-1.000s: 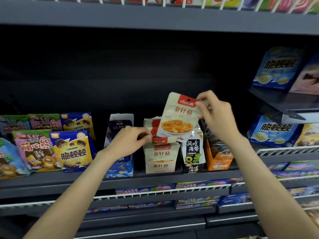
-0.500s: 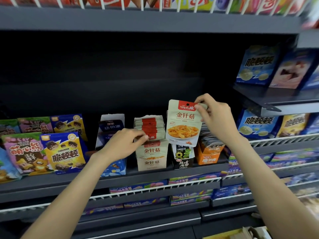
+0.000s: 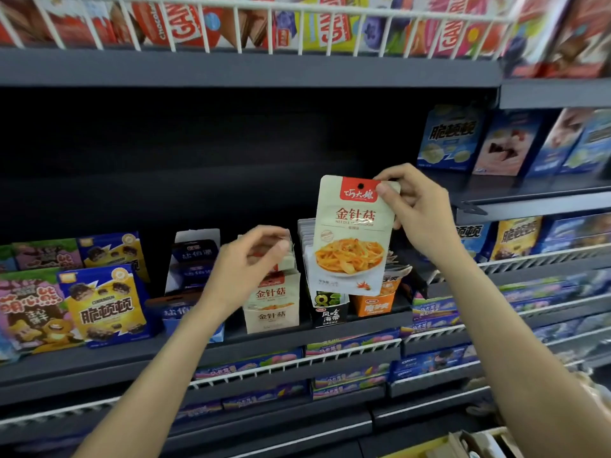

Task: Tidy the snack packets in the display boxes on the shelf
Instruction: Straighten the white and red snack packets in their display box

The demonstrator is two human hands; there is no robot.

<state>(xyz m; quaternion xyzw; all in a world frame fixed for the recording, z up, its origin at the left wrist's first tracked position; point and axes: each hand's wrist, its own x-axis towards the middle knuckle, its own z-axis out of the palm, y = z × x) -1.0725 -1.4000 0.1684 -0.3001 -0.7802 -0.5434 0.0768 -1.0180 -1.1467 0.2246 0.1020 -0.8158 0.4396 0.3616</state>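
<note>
We saw the right hand (image 3: pixel 418 209) pinching a mushroom snack packet (image 3: pixel 352 236) by its top corner, the left hand (image 3: pixel 246 269) at nine o'clock beside the beige display box (image 3: pixel 272 305).

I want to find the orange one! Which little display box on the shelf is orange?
The orange box, rightmost of the small boxes, just below the right hand. The beige box and the black box stand left of it.
</note>
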